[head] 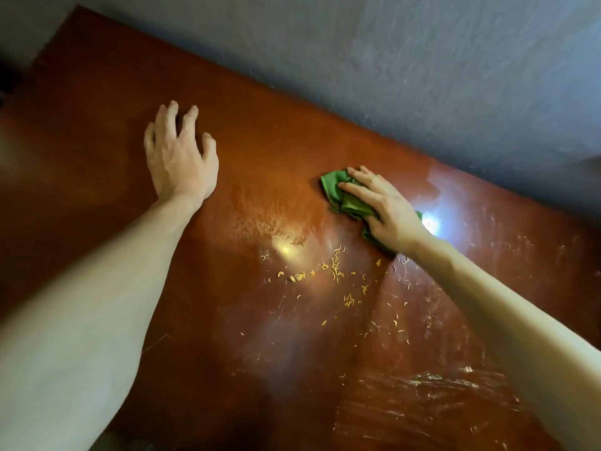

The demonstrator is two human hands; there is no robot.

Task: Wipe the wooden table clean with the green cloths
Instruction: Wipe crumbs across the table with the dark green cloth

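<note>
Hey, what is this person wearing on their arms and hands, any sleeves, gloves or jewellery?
Nothing shows: the left hand and right hand are ungloved, with no rings, watch or bands visible, and no sleeves reach into the frame.

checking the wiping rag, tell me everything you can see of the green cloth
The cloth is green, soft-looking fabric, crumpled into folds rather than spread flat. It lies on the table toward its far edge. The right hand presses on it with straight fingers, covering much of it; green edges stick out ahead of the fingertips and beside the wrist. Yellowish crumbs lie on its near side, apart from it.
</note>
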